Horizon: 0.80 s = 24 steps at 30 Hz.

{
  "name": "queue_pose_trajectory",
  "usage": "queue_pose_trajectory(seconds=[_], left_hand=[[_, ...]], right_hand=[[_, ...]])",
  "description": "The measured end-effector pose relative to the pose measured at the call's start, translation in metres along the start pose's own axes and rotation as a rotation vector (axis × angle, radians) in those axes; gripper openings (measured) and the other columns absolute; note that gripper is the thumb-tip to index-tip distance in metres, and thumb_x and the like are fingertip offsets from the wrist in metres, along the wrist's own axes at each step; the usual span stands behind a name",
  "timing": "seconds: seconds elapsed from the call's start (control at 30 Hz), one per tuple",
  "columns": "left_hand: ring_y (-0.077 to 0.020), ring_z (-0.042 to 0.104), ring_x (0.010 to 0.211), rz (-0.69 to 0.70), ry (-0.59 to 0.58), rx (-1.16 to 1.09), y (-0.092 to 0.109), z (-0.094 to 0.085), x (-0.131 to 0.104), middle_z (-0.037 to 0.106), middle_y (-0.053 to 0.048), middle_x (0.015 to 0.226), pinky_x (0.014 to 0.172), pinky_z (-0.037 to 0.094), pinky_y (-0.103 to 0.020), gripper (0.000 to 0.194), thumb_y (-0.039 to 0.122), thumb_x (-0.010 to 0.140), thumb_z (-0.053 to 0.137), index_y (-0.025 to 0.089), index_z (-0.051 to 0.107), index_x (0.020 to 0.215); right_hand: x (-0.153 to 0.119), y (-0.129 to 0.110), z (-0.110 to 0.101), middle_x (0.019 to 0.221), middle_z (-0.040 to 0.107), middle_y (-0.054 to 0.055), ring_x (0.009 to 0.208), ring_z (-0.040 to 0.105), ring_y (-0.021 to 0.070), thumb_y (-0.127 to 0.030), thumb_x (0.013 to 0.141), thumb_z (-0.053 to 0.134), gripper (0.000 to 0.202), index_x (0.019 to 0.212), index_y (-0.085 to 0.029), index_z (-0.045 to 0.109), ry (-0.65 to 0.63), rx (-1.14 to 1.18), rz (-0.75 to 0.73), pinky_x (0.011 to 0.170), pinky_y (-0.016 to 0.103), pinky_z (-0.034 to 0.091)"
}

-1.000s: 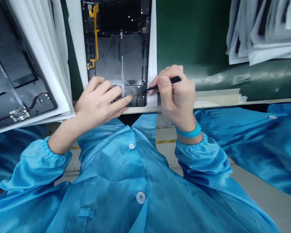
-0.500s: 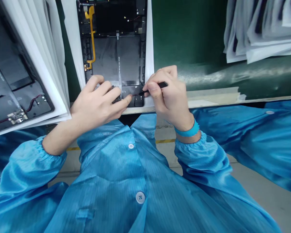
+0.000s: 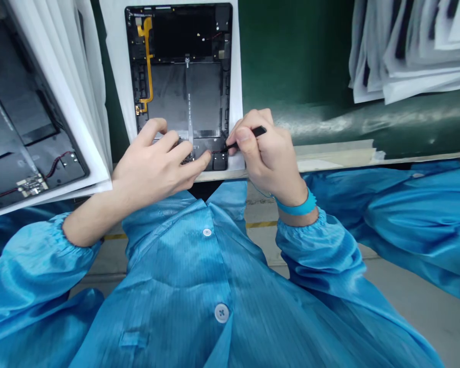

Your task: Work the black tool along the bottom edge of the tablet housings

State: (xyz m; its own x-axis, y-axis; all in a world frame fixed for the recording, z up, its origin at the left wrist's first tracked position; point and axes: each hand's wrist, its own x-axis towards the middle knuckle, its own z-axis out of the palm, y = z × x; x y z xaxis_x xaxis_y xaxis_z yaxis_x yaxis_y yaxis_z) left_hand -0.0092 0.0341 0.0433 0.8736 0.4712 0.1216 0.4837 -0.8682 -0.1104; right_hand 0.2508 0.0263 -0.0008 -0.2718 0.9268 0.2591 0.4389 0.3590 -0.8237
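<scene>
An opened tablet housing lies on a white sheet in front of me, with an orange flex cable along its left side. Across its lower edge, my left hand rests with fingers apart, its index fingertip pressing near a thin wire at the lower right. My right hand pinches a thin black stick-like tool. The tool's point reaches the housing's lower right corner, beside a small black block. The left fingers hide part of the small board at the bottom.
On the left, another opened tablet housing lies on a stack of white sheets. More white sleeves with dark items lie at the far right on the green mat. A person's blue-clad legs are at the right.
The tablet housing and both side stacks sit slightly lower in view. The left index fingertip is slightly further right. The black tool stays in my right hand at the same corner.
</scene>
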Motion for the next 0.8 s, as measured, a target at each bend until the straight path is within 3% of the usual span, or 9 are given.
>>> queue_pose_trajectory(seconds=[0.27,0.43,0.63,0.8], left_hand=[[-0.0253,0.072,0.095,-0.024,-0.024,0.021,0.0020,0.0002,-0.0009,0.071,-0.004,0.091,0.109,0.058,-0.050,0.036,0.028,0.119,0.047,0.027,0.074,0.144],[-0.0252,0.074,0.096,-0.032,-0.051,-0.029,0.0005,0.0016,-0.0011,0.071,-0.004,0.093,0.109,0.059,-0.053,0.038,0.028,0.119,0.046,0.028,0.072,0.147],[-0.0231,0.070,0.083,0.077,0.055,0.124,-0.0022,-0.0018,-0.0010,0.069,-0.004,0.088,0.097,0.063,-0.046,0.034,0.024,0.118,0.049,0.018,0.074,0.141],[-0.0226,0.070,0.092,0.018,-0.009,0.024,-0.0014,0.0008,-0.0041,0.068,-0.002,0.092,0.107,0.058,-0.049,0.037,0.027,0.120,0.047,0.025,0.069,0.150]], right_hand=[[0.0017,-0.0023,0.0027,0.089,0.072,0.002,0.086,0.071,0.0230,-0.060,0.121,0.036,0.049,0.097,-0.029,0.066,-0.014,0.039,-0.054,0.090,0.047,0.063],[0.0018,-0.0011,0.0028,0.087,0.071,0.003,0.082,0.071,0.0228,-0.060,0.121,0.038,0.048,0.097,-0.029,0.065,-0.012,0.037,-0.050,0.091,0.047,0.063],[0.0018,-0.0017,0.0021,0.088,0.071,0.003,0.082,0.070,0.0225,-0.059,0.121,0.039,0.047,0.098,-0.029,0.065,-0.035,0.075,-0.040,0.093,0.048,0.064],[0.0009,-0.0015,0.0022,0.090,0.072,0.004,0.086,0.072,0.0252,-0.060,0.119,0.041,0.045,0.097,-0.029,0.065,-0.043,0.088,-0.028,0.096,0.053,0.064]])
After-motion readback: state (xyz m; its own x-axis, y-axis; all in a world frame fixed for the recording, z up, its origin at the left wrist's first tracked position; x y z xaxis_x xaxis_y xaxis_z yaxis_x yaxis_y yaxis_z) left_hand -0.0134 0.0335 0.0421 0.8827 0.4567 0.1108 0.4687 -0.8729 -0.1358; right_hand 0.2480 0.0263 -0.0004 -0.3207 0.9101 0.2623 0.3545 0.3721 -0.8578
